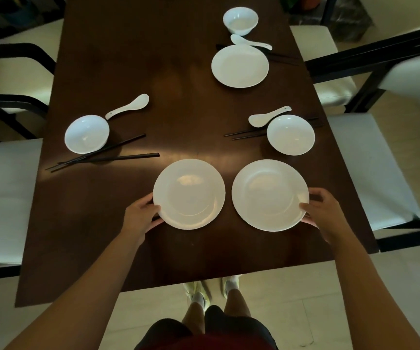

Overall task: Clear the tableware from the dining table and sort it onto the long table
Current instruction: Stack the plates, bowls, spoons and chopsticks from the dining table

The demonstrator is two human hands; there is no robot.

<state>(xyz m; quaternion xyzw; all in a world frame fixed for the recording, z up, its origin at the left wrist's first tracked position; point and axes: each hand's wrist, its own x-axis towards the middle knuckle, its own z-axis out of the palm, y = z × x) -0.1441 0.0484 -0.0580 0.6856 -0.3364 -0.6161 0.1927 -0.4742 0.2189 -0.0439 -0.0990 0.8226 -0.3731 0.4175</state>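
L hand (142,214) & R hand (323,210) are each clamping a plate's outer rim, lower-center frame: left plate (189,194), right plate (270,195), prob. for lifting both together.

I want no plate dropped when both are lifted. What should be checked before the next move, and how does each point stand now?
1. Left hand grips the left plate at its rim: ok.
2. Right hand grips the right plate at its rim: ok.
3. Both plates empty: ok.
4. Plates apart from each other: ok, a narrow gap shows.
5. Chopsticks clear of the left plate: ok.
6. Fingers under the rims: cannot tell.
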